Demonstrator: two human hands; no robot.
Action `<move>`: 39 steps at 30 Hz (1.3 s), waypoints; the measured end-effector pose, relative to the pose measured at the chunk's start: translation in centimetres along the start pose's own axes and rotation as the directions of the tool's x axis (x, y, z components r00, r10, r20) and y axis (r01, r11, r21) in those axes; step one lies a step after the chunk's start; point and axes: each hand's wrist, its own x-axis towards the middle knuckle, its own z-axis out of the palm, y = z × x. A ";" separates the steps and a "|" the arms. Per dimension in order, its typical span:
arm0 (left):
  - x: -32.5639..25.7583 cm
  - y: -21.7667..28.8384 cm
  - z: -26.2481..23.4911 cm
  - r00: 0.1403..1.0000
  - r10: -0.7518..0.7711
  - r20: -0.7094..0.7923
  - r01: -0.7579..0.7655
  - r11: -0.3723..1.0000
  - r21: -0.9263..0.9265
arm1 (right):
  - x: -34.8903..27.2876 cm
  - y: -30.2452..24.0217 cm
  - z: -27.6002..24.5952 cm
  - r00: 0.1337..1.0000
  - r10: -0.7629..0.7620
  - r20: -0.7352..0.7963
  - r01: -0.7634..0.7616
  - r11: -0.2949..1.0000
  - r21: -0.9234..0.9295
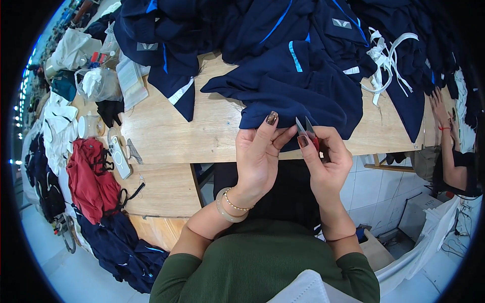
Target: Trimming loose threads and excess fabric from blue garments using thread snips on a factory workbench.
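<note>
Head view: the left hand [258, 164] pinches the navy garment [288, 101] at twelve o'clock; the right hand [329, 166] is wrapped around small snips [301, 128]. Better, I judge, to keep garment taut, snips clear of left hand.

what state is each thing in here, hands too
left hand: fingers pinching navy cloth
right hand: fingers closed around snips
snips: held, blades apart
navy cloth: rumpled, edge held
phone: lying back up, screen hidden
red cloth: crumpled
white strips: loosely tangled
</note>
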 end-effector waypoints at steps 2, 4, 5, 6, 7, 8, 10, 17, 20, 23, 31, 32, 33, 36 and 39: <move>0.0 0.0 0.0 1.000 -0.009 -0.005 0.009 1.000 -0.002 | 0.1 0.0 0.0 1.000 -0.005 -0.002 0.004 1.000 -0.005; 0.0 0.1 0.0 1.000 -0.018 -0.011 0.018 1.000 -0.003 | 0.1 0.0 0.1 1.000 -0.009 -0.003 0.009 1.000 -0.010; 0.0 0.1 0.1 1.000 -0.009 -0.008 0.009 1.000 -0.002 | 0.2 0.0 0.1 1.000 -0.012 -0.002 0.012 1.000 -0.009; 0.0 0.1 0.2 1.000 -0.001 -0.005 0.001 1.000 -0.002 | 0.2 0.0 0.1 1.000 -0.014 -0.001 0.014 1.000 -0.009; 0.0 0.1 0.1 1.000 0.000 -0.005 0.000 1.000 -0.002 | 0.2 0.0 0.1 1.000 -0.014 -0.001 0.014 1.000 -0.009; 0.0 0.2 0.1 1.000 -0.010 -0.007 0.010 1.000 0.000 | 0.2 0.0 0.1 1.000 -0.011 0.000 0.011 1.000 -0.017; 0.0 0.2 -0.1 1.000 -0.020 -0.009 0.020 1.000 0.001 | 0.2 -0.1 0.2 1.000 -0.008 0.000 0.008 1.000 -0.025; -0.1 0.2 0.1 1.000 -0.007 -0.001 0.007 1.000 -0.017 | 0.2 -0.1 0.4 0.999 -0.036 -0.016 0.036 0.999 0.000; -0.1 0.3 0.4 1.000 -0.007 -0.004 0.007 1.000 -0.024 | 0.3 0.1 0.5 0.998 -0.069 -0.013 0.069 0.998 0.004; -0.1 0.3 0.3 1.000 -0.004 -0.011 0.004 1.000 -0.025 | 0.2 0.3 0.5 0.994 -0.111 -0.018 0.111 0.994 0.003; -0.3 0.1 0.2 1.000 0.029 -0.010 -0.029 1.000 -0.009 | 0.1 -0.2 -0.1 1.000 -0.001 0.027 0.001 1.000 0.012; -0.3 0.1 0.1 1.000 0.025 -0.012 -0.025 1.000 -0.004 | -0.1 -0.7 -0.3 0.994 0.067 0.091 -0.067 0.998 0.000; -0.3 0.1 0.0 1.000 0.022 -0.014 -0.022 1.000 0.000 | -0.1 -0.7 -0.3 0.993 0.067 0.092 -0.067 0.998 0.000; -0.3 0.0 0.0 0.999 0.029 -0.019 -0.029 1.000 -0.009 | 0.0 -0.6 -0.3 0.993 0.081 0.091 -0.079 0.997 -0.016; -0.3 0.1 -0.1 0.999 0.028 -0.021 -0.028 1.000 -0.002 | 0.0 -0.5 -0.2 0.992 0.081 0.098 -0.081 0.997 -0.010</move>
